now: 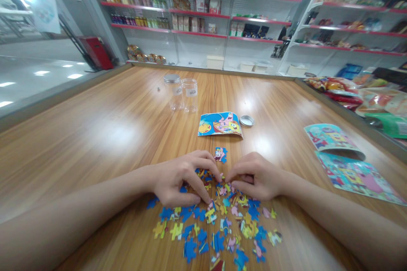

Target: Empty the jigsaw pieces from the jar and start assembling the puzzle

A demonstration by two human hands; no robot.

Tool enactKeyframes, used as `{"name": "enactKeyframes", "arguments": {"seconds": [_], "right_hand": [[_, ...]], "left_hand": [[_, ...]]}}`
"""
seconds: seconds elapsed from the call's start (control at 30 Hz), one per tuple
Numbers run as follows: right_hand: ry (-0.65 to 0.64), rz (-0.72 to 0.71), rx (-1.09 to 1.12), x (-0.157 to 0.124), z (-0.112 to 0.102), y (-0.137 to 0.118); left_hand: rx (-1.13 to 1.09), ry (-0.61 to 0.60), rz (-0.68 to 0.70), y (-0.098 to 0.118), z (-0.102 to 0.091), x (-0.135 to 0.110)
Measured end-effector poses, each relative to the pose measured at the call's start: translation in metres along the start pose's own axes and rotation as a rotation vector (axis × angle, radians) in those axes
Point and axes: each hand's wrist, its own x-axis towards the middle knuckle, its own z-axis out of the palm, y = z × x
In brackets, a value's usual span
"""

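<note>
My left hand (pixel 182 178) and my right hand (pixel 254 176) rest side by side on a wooden table (pixel 111 135), over a heap of loose jigsaw pieces (pixel 219 224). Both hands have their fingers curled and pinched together where they meet, at small puzzle pieces (pixel 222 179) I cannot make out well. Many pieces lie blue back up, others show colour. One small joined cluster of pieces (pixel 220 153) lies just beyond my fingertips. Farther off lies a cartoon picture card (pixel 220 124).
Two clear plastic jars (pixel 181 93) stand mid-table, one capped, and a loose metal lid (pixel 247 120) lies by the card. Cartoon printed sheets (pixel 346 163) lie at the right. Snack packets (pixel 365 93) pile along the right edge. Shop shelves (pixel 197 12) line the back.
</note>
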Motion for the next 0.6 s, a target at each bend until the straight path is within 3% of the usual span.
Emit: {"name": "enactKeyframes", "arguments": {"seconds": [0.2, 0.3, 0.43, 0.6], "right_hand": [[0.005, 0.259, 0.374, -0.001, -0.007, 0.007], [-0.098, 0.384, 0.532, 0.001, -0.018, 0.011], [-0.32, 0.441, 0.546, 0.004, -0.03, 0.007], [-0.383, 0.437, 0.44, 0.006, -0.031, -0.004]], "left_hand": [[-0.006, -0.003, -0.002, 0.0, -0.001, 0.0], [-0.01, -0.008, -0.003, 0.0, -0.001, 0.0], [-0.02, -0.004, 0.001, -0.001, 0.0, 0.0], [-0.015, 0.003, 0.009, -0.002, 0.0, 0.0]]}}
